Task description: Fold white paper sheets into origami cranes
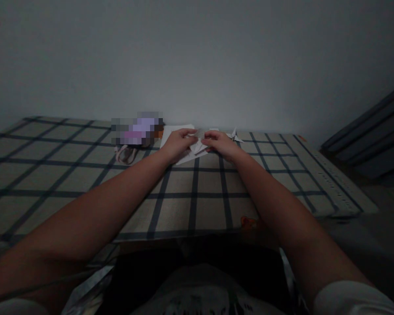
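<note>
Both my arms reach forward over a checked cloth (85, 175) toward the far wall. My left hand (177, 142) and my right hand (221, 143) meet over a small piece of white folded paper (198, 139), each pinching an edge of it with closed fingers. Under the hands lies a flat white sheet of paper (170, 133) on the cloth. A finished white folded paper figure (234, 135) with pointed tips stands just right of my right hand, near the wall.
A blurred purple-and-grey object (136, 129) with a pale looped strap (126, 153) sits left of the white sheet. The cloth's right edge (335, 179) drops off toward a dark slatted surface (371, 131). A plain wall rises behind.
</note>
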Tool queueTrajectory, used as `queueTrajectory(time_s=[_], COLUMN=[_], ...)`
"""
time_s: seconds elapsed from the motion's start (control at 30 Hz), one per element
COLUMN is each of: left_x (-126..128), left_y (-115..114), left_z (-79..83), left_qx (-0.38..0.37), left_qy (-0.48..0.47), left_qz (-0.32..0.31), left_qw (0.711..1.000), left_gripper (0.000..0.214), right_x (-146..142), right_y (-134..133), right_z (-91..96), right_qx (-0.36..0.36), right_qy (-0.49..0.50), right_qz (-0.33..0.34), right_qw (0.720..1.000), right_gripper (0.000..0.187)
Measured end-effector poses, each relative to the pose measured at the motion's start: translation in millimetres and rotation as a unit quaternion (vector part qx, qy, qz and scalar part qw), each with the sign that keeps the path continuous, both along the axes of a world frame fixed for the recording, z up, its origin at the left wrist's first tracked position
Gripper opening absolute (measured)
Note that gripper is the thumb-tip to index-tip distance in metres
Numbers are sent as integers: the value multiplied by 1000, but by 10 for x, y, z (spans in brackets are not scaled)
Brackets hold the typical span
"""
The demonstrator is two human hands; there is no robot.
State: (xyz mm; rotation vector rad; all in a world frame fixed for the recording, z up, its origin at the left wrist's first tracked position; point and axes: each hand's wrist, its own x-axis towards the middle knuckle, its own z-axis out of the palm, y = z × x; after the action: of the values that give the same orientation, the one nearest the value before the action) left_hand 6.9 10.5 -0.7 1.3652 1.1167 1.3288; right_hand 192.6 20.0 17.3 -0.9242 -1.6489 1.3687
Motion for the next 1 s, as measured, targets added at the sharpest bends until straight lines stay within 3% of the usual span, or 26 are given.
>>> queueTrajectory(time_s=[0.23, 0.37, 0.53, 0.77, 1.0], left_x=[31, 80, 84, 79, 75], left_y=[-35, -92, -76, -101, -116], left_z=[9, 61, 42, 39, 66], left_qx=[-25, -30, -26, -25, -12], left_qy=[-72, -111, -87, -60, -10], left_qz=[-78, -78, -54, -84, -60], left_qw=[994, 990, 994, 994, 998], left_gripper=[24, 23, 19, 27, 24], right_x=[7, 12, 9, 9, -7], right_y=[61, 83, 69, 72, 63], right_z=[-56, -77, -69, -79, -55], right_qx=[5, 18, 27, 37, 43], right_qy=[-12, -7, -12, -18, -18], right_qz=[4, -8, 4, 3, -3], right_qw=[1000, 1000, 1000, 999, 999], right_gripper=[18, 15, 14, 14, 11])
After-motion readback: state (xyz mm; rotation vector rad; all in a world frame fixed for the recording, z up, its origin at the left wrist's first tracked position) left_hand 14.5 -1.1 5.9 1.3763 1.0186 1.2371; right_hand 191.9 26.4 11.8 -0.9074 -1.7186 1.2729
